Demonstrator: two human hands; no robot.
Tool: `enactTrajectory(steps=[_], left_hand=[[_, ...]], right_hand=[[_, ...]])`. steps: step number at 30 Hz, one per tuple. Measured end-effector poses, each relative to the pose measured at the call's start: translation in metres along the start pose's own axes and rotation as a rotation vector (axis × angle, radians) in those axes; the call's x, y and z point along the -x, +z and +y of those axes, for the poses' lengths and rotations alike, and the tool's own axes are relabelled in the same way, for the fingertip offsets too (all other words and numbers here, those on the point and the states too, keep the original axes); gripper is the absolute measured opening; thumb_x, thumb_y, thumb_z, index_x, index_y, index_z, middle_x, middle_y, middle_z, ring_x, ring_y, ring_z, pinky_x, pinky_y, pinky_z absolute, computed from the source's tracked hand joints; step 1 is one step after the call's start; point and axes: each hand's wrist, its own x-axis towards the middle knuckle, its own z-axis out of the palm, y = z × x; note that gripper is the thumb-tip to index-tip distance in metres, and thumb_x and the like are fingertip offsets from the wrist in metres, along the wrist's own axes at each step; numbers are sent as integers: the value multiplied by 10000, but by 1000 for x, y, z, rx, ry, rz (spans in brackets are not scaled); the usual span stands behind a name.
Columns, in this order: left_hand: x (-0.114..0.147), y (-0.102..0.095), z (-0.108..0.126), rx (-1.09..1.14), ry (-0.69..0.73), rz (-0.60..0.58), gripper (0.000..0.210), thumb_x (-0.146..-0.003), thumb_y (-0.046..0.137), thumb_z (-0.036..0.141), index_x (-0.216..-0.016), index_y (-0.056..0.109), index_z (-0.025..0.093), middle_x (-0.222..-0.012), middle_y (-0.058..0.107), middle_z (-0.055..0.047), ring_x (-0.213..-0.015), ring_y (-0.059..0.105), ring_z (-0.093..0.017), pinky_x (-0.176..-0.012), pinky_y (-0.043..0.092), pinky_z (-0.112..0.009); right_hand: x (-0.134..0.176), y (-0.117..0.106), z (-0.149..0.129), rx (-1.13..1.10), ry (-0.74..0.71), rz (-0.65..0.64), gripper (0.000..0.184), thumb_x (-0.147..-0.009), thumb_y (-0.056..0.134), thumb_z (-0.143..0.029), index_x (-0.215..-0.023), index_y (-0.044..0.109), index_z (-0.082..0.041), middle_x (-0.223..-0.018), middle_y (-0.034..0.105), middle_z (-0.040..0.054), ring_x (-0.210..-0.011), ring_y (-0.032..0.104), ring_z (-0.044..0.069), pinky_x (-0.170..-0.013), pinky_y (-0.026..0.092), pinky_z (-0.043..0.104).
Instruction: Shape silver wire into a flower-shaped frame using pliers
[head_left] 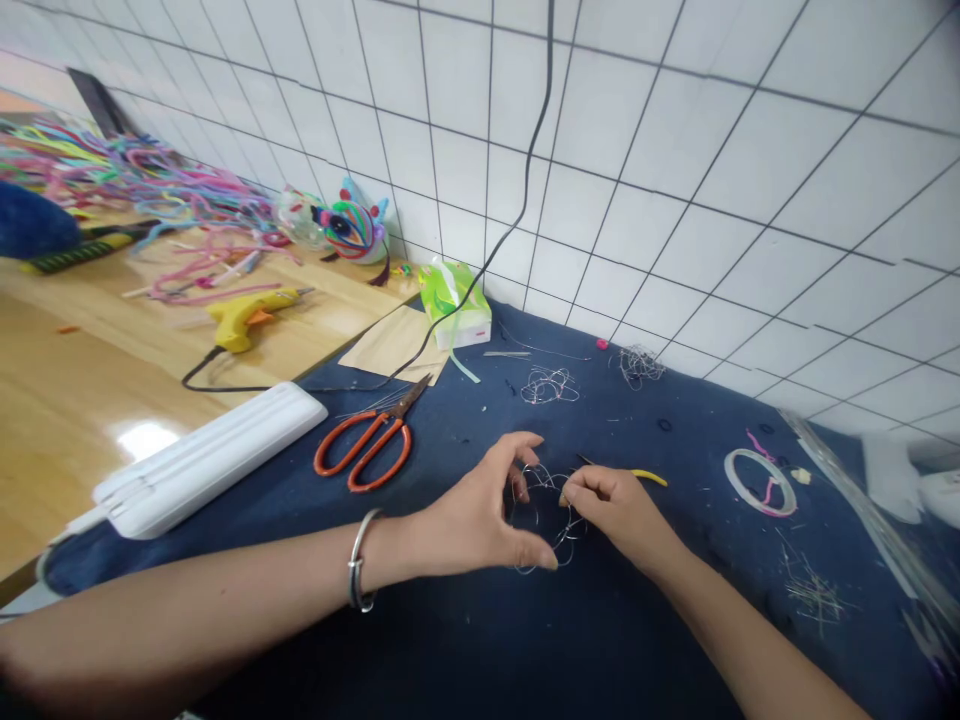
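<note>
Between my hands is a rounded frame of thin bent silver wire (568,532), made of several loops. My left hand (487,510) cups it from the left, thumb low and fingers curled over the upper side. A silver bangle (355,565) circles that wrist. My right hand (611,505) pinches the frame's upper right part between thumb and forefinger. Behind the right hand a yellow handle (649,477) and a dark tip show; the rest of that tool is hidden. Beyond my hands lies another looped wire piece (551,386).
Orange-handled scissors (367,445) and a white power strip (217,455) lie left. A yellow glue gun (244,318) trails a black cord (499,245) across the tissue pack (457,300). Tangled wire (639,367), a spool ring (759,482) and wire offcuts (816,592) lie right. A tiled wall (600,200) rises behind.
</note>
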Motion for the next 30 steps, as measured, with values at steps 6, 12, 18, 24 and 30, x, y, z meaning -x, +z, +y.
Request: enactTrajectory(steps=[6, 12, 18, 24, 30], left_hand=[[-1, 4, -10, -86, -26, 48, 636, -628, 699, 261, -1175, 376, 232, -943, 487, -35, -583, 458, -83, -533, 435, -260], [-10, -4, -12, 238, -40, -14, 388, -751, 592, 183, -1103, 429, 191, -959, 554, -70, -965, 538, -203, -685, 462, -278], [-16, -9, -15, 444, -96, -11, 196, -769, 583, 183, -954, 525, 157, -977, 570, -60, -929, 586, -184, -736, 469, -290], [-22, -13, -23, 245, -95, -12, 171, -747, 612, 208, -894, 548, 147, -857, 589, -25, -797, 585, -134, -674, 458, -261], [-20, -10, -22, 298, -69, -19, 354, -727, 633, 182, -1027, 445, 183, -837, 549, -6, -685, 574, -115, -546, 456, -223]], right_hand=[[0, 2, 4, -43, 0, 1, 222, -795, 483, -296, -669, 614, -168, -558, 437, -36, -539, 382, 95, -518, 298, 215], [-1, -1, 9, -125, -20, 36, 239, -804, 478, -321, -687, 619, -168, -589, 434, -30, -550, 377, 97, -531, 305, 221], [-2, -3, 13, -122, -73, 78, 212, -803, 476, -293, -700, 620, -177, -597, 462, -27, -555, 392, 101, -536, 313, 226], [-2, -5, 17, -119, -166, 73, 243, -830, 460, -322, -731, 627, -177, -677, 538, -2, -633, 466, 122, -595, 357, 240], [-1, -4, 19, -70, -278, 108, 255, -852, 444, -328, -783, 636, -176, -722, 562, 5, -694, 498, 127, -660, 374, 250]])
